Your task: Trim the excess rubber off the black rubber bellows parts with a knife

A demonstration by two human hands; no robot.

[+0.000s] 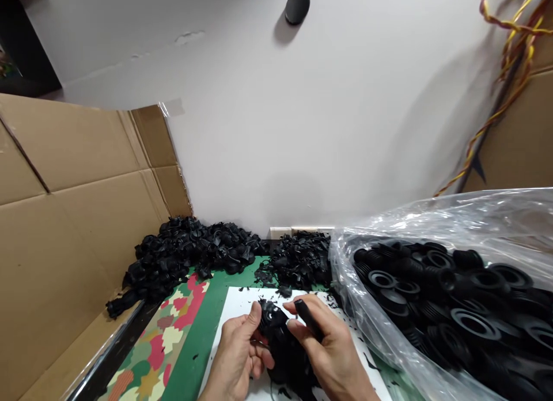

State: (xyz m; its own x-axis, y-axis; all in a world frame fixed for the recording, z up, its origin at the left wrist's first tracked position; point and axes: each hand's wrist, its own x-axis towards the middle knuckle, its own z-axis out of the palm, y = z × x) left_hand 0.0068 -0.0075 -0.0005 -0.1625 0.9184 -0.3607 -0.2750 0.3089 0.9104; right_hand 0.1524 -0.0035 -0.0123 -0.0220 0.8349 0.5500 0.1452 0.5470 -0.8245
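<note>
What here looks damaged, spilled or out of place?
The wall has a chipped patch at upper left, marring an otherwise mostly smooth face. Loose black scraps also litter the white sheet and green surface, looking untidy beside the shredded heap behind.

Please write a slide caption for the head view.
Left hand holding a black part, right hand a dark handle, over a white sheet.

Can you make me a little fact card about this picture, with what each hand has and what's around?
Left hand: holding a black rubbery-looking piece
Right hand: gripping a black stick-shaped tool
Under the hands: flat white sheet on a green tabletop
Behind the sheet: heaps of black curly scraps
Right side: clear plastic bag of black ribbed rings
Left side: brown cardboard panel
</note>
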